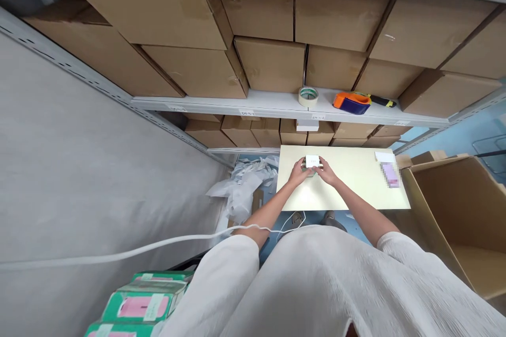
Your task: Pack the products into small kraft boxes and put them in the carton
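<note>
Both hands meet over the left part of a pale yellow table point(351, 184). My left hand point(299, 172) is closed on the left side of a small box with a white top point(312, 161), which bears small dark print. On the box's right side, my right hand point(326, 172) grips it too, its thumb near the lower edge. A greenish edge shows just beneath the white top, between the thumbs. Toward the table's right end lie a purple item point(390, 174) and a white piece point(385, 157).
Shelves of cardboard boxes point(270, 65) rise ahead, with a tape roll point(308, 96) and an orange-blue tool point(351, 102) on one ledge. A large open carton point(462, 210) stands right. Plastic wrapping point(241, 197) lies left; a white cable point(158, 245) crosses my left arm. Green boxes point(136, 305) are lower left.
</note>
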The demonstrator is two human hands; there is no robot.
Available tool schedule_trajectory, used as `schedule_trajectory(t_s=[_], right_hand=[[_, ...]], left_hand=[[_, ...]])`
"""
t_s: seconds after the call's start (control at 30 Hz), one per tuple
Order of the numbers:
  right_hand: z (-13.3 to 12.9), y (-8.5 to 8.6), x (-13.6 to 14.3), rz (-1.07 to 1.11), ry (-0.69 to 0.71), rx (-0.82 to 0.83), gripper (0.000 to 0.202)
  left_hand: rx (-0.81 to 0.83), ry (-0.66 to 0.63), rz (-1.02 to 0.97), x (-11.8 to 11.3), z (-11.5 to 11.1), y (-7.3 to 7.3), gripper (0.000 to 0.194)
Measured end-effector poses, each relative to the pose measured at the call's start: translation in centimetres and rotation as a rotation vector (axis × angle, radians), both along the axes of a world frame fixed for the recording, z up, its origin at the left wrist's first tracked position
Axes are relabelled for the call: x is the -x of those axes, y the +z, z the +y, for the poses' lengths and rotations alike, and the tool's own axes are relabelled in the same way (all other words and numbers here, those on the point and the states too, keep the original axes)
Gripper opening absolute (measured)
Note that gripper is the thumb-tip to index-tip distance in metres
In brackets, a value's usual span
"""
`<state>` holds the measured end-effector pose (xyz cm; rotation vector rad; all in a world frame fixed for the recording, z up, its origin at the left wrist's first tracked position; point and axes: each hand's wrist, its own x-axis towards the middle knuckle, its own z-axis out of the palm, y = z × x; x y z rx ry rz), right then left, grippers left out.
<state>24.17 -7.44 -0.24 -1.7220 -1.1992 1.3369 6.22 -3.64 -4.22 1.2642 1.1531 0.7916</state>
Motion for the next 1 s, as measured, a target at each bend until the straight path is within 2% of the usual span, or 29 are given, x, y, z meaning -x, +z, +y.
schedule_trajectory(t_s=[0.1, 0.2, 0.43, 0.7, 0.83, 1.0], right_hand=[[-0.4, 0.6, -0.6, -0.083, 0.101, -0.057, 0.094], [-0.4, 1.3, -1.1, -0.159, 0.198, -0.096, 0.092], [0.8, 2.6, -1.3, -0.396, 0.357, -0.253, 0.076], [3.5, 5.3, -1.0, -0.756, 0.748, -0.305, 0.048], [4.4, 5.6, -0.1, -0.881, 0.851, -0.318, 0.041], [4.6, 5.4, 0.7, -0.968, 0.912, -0.351, 0.052]], left_hand=[[0.006, -0.023, 0.014, 0.6, -0.2, 0.1, 0.082], [-0.022, -0.047, 0.037, 1.3, -0.2, 0.0, 0.090], [-0.045, -0.087, 0.078, 2.3, 0.2, 0.1, 0.089], [-0.037, -0.081, 0.072, 2.1, 0.5, 0.1, 0.087], [-0.039, -0.079, 0.066, 2.2, 0.4, 0.3, 0.088], [-0.041, -0.087, 0.047, 2.5, 0.5, 0.9, 0.090]])
